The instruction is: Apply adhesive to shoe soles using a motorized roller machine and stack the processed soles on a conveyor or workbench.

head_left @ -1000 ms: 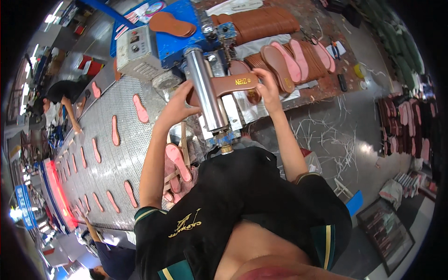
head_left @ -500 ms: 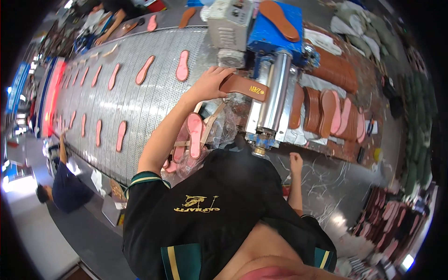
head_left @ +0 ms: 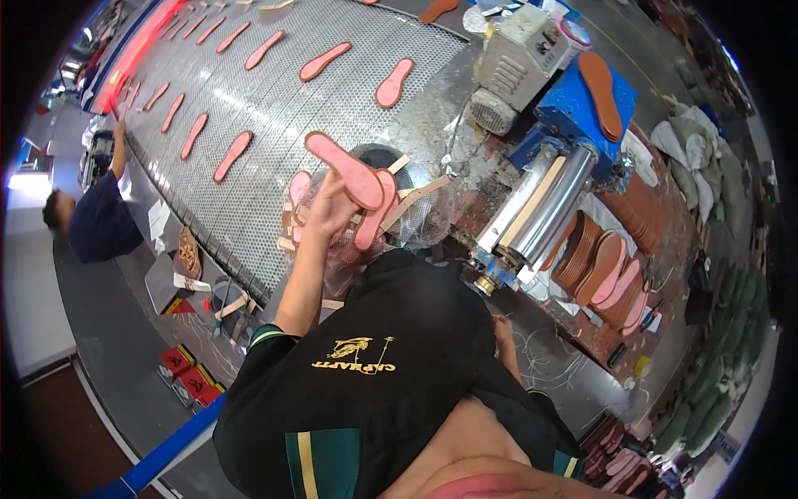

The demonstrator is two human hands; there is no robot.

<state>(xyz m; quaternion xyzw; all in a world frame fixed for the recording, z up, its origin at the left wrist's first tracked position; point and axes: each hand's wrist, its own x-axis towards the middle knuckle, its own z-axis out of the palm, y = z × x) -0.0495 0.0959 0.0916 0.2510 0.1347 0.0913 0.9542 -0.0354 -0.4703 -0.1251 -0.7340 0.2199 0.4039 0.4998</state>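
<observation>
Over the near edge of the conveyor, my left hand [head_left: 331, 212] is closed on a shoe insole [head_left: 347, 169], its pink face up and a brown rim showing. Just beneath it are several more pink insoles [head_left: 366, 229] and wooden strips on a clear mesh-like wrap. My right hand [head_left: 504, 334] hangs low beside my body, below the roller machine [head_left: 544, 204]; its fingers are too small and partly hidden to read. A pale strip lies along the machine's metal rollers.
Rows of pink insoles [head_left: 324, 61] lie on the metal mesh conveyor [head_left: 274, 100]. Stacked brown insoles [head_left: 582, 254] stand right of the rollers, and one brown insole [head_left: 600, 96] rests on the blue housing. A grey motor [head_left: 519, 62] sits behind. Another person [head_left: 104, 216] works at far left.
My left hand has moved left from the rollers, and the insole in it now shows its pink face instead of brown. The view has shifted, and my right hand is lower in it.
</observation>
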